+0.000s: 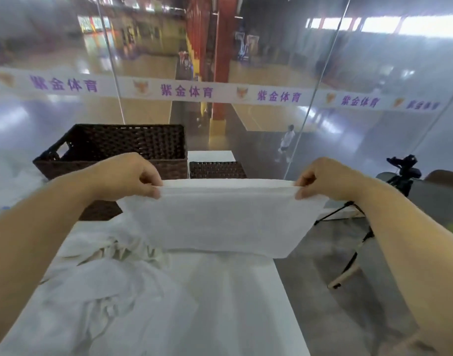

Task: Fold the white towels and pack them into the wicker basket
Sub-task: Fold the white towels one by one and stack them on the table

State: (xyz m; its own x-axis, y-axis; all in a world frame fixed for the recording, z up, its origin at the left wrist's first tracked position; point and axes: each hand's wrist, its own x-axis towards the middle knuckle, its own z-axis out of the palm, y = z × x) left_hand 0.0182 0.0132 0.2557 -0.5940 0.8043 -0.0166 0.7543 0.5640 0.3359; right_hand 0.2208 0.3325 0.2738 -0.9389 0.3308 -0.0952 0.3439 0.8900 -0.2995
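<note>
Left hand point(132, 176) and right hand point(328, 179) each pinch a top corner of the folded towel point(217, 219), fingers curled, held above the desk point(235, 291). Basket point(117, 150) behind left hand.

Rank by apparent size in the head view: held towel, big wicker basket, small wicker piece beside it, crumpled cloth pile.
1. crumpled cloth pile, though nearest the camera.
2. held towel and wicker basket: too alike to rank, the towel being nearer.
3. small wicker piece.
</note>
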